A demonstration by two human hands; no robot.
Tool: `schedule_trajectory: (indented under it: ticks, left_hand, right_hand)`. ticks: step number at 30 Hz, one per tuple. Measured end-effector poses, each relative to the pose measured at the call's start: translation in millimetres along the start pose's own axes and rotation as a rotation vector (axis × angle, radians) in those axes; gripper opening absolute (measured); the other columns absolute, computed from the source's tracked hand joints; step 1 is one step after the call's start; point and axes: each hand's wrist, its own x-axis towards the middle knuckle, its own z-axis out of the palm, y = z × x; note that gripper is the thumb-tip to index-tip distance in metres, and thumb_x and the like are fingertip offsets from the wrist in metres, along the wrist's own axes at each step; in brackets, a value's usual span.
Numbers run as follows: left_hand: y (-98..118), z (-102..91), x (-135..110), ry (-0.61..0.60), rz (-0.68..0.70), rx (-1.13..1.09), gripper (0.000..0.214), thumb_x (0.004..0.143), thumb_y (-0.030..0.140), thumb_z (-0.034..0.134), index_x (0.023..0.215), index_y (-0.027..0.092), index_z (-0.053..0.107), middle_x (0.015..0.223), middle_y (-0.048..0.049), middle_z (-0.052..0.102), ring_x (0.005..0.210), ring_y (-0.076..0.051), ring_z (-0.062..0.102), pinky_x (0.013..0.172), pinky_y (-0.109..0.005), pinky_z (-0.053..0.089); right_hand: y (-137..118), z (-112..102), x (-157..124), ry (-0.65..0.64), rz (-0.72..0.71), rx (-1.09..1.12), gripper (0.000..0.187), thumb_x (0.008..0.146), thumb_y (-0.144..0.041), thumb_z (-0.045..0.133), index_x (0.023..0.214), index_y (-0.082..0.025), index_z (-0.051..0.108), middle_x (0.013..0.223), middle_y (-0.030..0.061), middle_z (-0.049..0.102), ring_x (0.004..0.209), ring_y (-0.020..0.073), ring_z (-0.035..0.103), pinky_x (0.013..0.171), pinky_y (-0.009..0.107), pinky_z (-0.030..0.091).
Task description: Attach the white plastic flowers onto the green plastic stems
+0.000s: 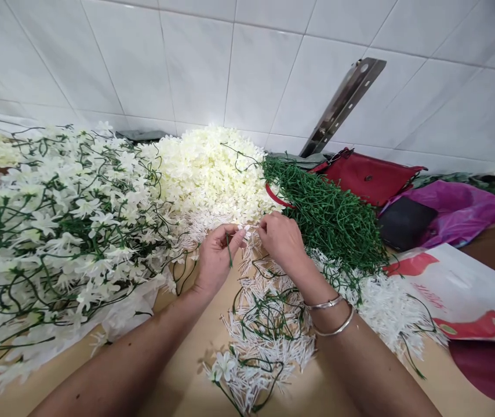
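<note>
My left hand (pixel 216 255) is closed in a pinch on a thin green plastic stem (pixel 229 250) with a white tip near its thumb. My right hand (pixel 281 238), with two silver bangles at the wrist, has its fingers curled and pinched together close to that tip; what it holds is too small to make out. Both hands hover over a spread of white plastic stamen pieces mixed with green stems (pixel 265 330) on the wooden table (pixel 186 382). Just beyond the hands lies a heap of loose cream flower petals (pixel 213 168).
A large pile of finished white flower garlands (pixel 56 231) fills the left. A mound of bare green stems (pixel 330 217) lies right of the hands. Behind it are a red handbag (pixel 369 174), a purple plastic bag (pixel 460 211), a black pouch (pixel 404 223) and a white-and-red bag (pixel 460 295). A tiled wall backs the table.
</note>
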Motion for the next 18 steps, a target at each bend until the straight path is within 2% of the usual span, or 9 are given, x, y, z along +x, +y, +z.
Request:
schedule_trajectory:
  ticks: [3, 7, 11, 15, 18]
  left_hand:
    - [-0.6, -0.6, 0.0, 0.013, -0.008, 0.041, 0.02, 0.087, 0.038, 0.071, 0.084, 0.018, 0.067, 0.066, 0.0025, 0.068, 0.064, -0.012, 0.067, 0.068, -0.024, 0.049]
    - [-0.1, 2.1, -0.4, 0.009, -0.045, 0.001, 0.019, 0.083, 0.035, 0.074, 0.089, 0.018, 0.068, 0.071, 0.0015, 0.071, 0.064, -0.013, 0.07, 0.063, -0.024, 0.05]
    - [4.3, 4.9, -1.9, 0.028, -0.091, -0.023, 0.021, 0.08, 0.036, 0.077, 0.085, 0.018, 0.066, 0.069, 0.0015, 0.07, 0.065, -0.015, 0.074, 0.061, -0.024, 0.053]
    - [8.2, 4.8, -3.8, -0.004, -0.065, 0.038, 0.023, 0.085, 0.04, 0.072, 0.085, 0.017, 0.068, 0.067, 0.0007, 0.071, 0.068, -0.017, 0.075, 0.062, -0.024, 0.055]
    - [8.7, 4.2, -4.3, -0.019, -0.03, 0.058, 0.025, 0.086, 0.042, 0.072, 0.083, 0.017, 0.069, 0.067, 0.0009, 0.071, 0.065, -0.016, 0.074, 0.06, -0.023, 0.054]
  right_hand:
    - [6.7, -8.8, -6.7, 0.056, -0.001, 0.183, 0.017, 0.086, -0.012, 0.058, 0.076, -0.02, 0.068, 0.083, 0.008, 0.07, 0.075, 0.021, 0.064, 0.07, 0.034, 0.044]
    - [14.6, -17.7, -22.6, 0.144, 0.127, 0.802, 0.004, 0.083, -0.024, 0.065, 0.081, -0.021, 0.067, 0.076, 0.0016, 0.069, 0.068, 0.0171, 0.062, 0.067, 0.031, 0.048]
    - [6.0, -19.4, -37.5, 0.101, 0.235, 1.293, 0.017, 0.076, -0.034, 0.075, 0.08, -0.022, 0.064, 0.076, 0.0003, 0.071, 0.071, 0.0168, 0.067, 0.074, 0.033, 0.053]
    - [-9.8, -13.0, -45.0, 0.123, 0.257, 1.444, 0.019, 0.074, -0.035, 0.08, 0.081, -0.023, 0.067, 0.089, 0.0025, 0.074, 0.082, 0.0171, 0.067, 0.082, 0.034, 0.053]
    - [-15.6, -3.4, -46.2, 0.174, 0.279, 1.452, 0.019, 0.071, -0.033, 0.084, 0.079, -0.023, 0.07, 0.084, 0.0006, 0.071, 0.081, 0.0167, 0.063, 0.079, 0.032, 0.051]
